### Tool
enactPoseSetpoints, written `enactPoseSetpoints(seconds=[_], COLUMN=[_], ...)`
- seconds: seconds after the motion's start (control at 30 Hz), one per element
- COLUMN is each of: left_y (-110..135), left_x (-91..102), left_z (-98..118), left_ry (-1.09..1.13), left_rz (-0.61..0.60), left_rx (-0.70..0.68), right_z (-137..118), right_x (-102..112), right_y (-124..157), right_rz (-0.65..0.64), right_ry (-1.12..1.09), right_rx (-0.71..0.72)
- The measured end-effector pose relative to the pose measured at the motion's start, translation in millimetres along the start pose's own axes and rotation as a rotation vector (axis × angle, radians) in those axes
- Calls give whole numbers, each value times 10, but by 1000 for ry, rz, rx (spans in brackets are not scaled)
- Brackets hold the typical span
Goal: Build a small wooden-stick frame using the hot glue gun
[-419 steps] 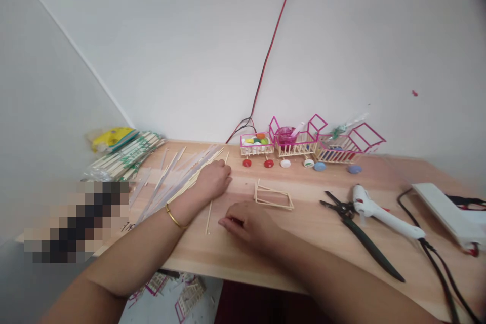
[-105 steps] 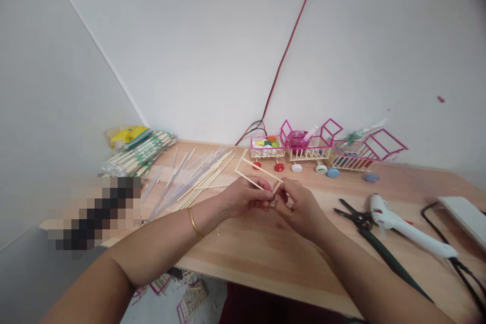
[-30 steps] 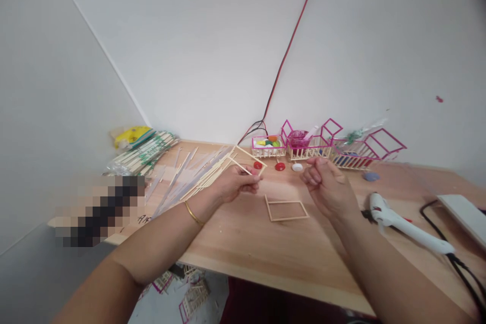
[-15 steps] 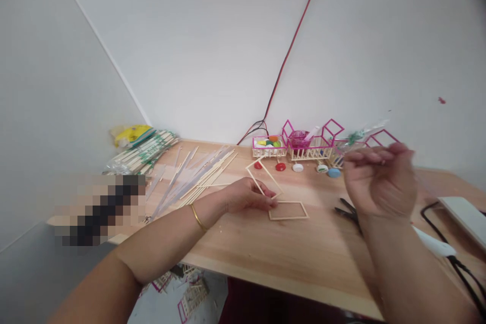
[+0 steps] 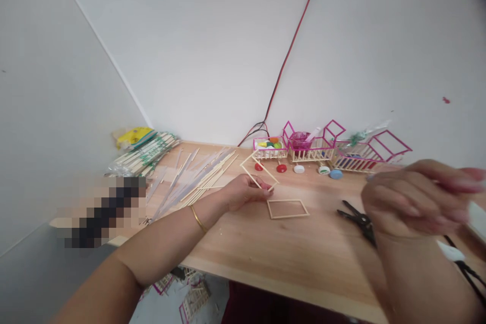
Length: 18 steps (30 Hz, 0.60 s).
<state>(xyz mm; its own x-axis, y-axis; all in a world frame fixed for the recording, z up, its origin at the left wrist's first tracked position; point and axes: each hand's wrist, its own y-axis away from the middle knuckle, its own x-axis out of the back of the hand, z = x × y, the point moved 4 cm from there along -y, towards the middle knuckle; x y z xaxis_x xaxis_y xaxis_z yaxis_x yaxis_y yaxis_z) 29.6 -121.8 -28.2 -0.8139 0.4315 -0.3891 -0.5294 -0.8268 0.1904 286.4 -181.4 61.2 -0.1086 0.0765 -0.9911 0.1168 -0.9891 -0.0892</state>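
Note:
My left hand (image 5: 248, 193) pinches one corner of a small rectangular frame made of thin wooden sticks (image 5: 268, 166), tilted just above the table. Below it, a second stick frame (image 5: 289, 216) lies flat on the wood, apart from the fingers. My right hand (image 5: 421, 200) is raised at the right with its fingers curled in, thumb and forefinger pointing right. Whatever it may hold is hidden and blurred. Beneath that hand, black-handled pliers (image 5: 360, 220) lie partly covered by the wrist.
Loose wooden sticks (image 5: 208, 177) and bundled sticks in packaging (image 5: 154, 154) cover the table's left side. Small stick carts with magenta rims (image 5: 312, 154) and bottle-cap wheels stand along the wall. A white device with a black cord (image 5: 451, 251) lies right. Stick pieces (image 5: 195, 298) sit below the table edge.
My right hand has moved right and slightly down, turning so its back shows. My left hand has lifted the held frame slightly up and left, away from the flat one.

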Motion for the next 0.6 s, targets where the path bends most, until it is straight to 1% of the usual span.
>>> enactPoseSetpoints(seconds=[0.03, 0.07, 0.1, 0.13, 0.2, 0.27, 0.33, 0.37, 0.43, 0.5, 0.57, 0.6], left_y=[4, 9, 15, 22, 39, 60, 79, 85, 93, 94, 93, 92], left_x=[-4, -10, -17, -25, -52, -89, -122, -134, -148, -157, -162, -164], left_z=[5, 12, 20, 29, 48, 53, 43, 38, 37, 48, 59, 62], left_ry=[1, 2, 4, 7, 18, 33, 41, 42, 39, 40, 43, 43], left_rz=[0, -2, -9, -18, -53, -99, -126, -130, -132, -142, -161, -173], left_rx=[3, 1, -7, -21, -49, -43, -1, 21, 39, 25, 0, -13], right_z=[145, 301, 433, 531, 614, 601, 563, 544, 528, 568, 671, 737], right_x=[-18, -13, -12, -9, -7, 7, 67, 114, 222, 330, 435, 480], right_y=[-20, -39, -55, -72, -105, -144, -201, -234, -296, -340, -357, -353], right_rz=[-184, -264, -312, -319, -279, -238, -200, -172, -114, -84, -115, -152], right_ry=[268, 525, 706, 845, 1003, 1093, 1218, 1306, 1546, 1820, 2008, 2044], right_rx=[81, 114, 138, 144, 165, 188, 188, 190, 191, 143, 4, -73])
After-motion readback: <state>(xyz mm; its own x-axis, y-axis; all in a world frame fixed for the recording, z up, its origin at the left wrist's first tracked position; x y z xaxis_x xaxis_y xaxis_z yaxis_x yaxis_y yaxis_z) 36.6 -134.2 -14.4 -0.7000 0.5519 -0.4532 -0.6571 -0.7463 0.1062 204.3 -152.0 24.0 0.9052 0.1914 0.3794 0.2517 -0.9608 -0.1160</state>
